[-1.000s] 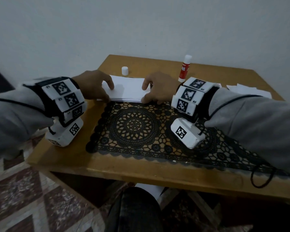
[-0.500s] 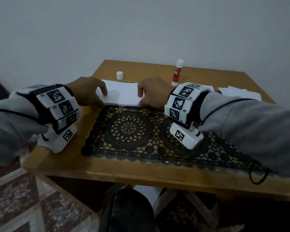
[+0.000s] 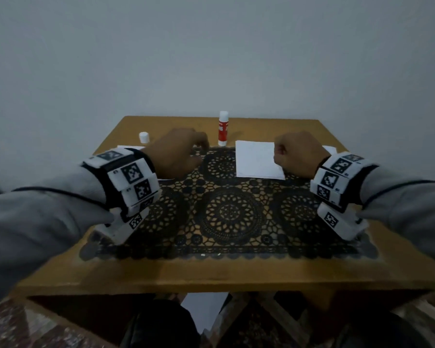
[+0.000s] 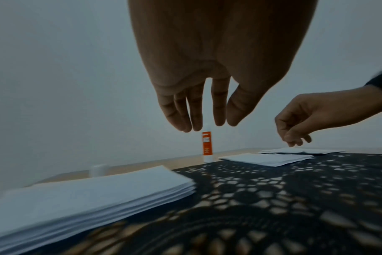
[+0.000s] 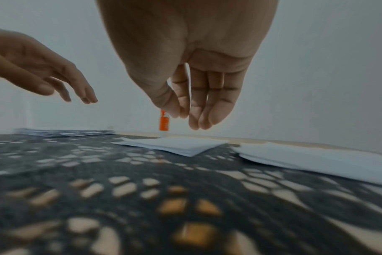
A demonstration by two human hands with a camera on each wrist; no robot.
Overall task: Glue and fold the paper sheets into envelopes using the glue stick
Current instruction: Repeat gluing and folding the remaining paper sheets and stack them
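The left hand is hovering above the black lace mat, its fingers hanging straight and loose, pointing down, holding nothing and touching nothing. The right hand is also hanging clear of the table; its fingers are loosely bent with the thumb tip resting near the forefinger, and nothing is showing between them.

Just below and beside the left hand, on its outer side, a thick stack of white sheets is lying flat, its edge partly on the mat. Between the two hands and nearer the right one, a single folded sheet is lying flat on the mat, its corner reaching just under the right hand. On the far side of the right hand, more white paper is lying on the table; whether these pieces are folded or finished I cannot tell.

Beyond the fingertips of both hands, toward the wall, the glue stick is standing upright on the bare wood, red-bodied with white at top and bottom, well apart from either hand. Its small white cap is standing separately on the table beyond the left hand, near the far edge of the stack.
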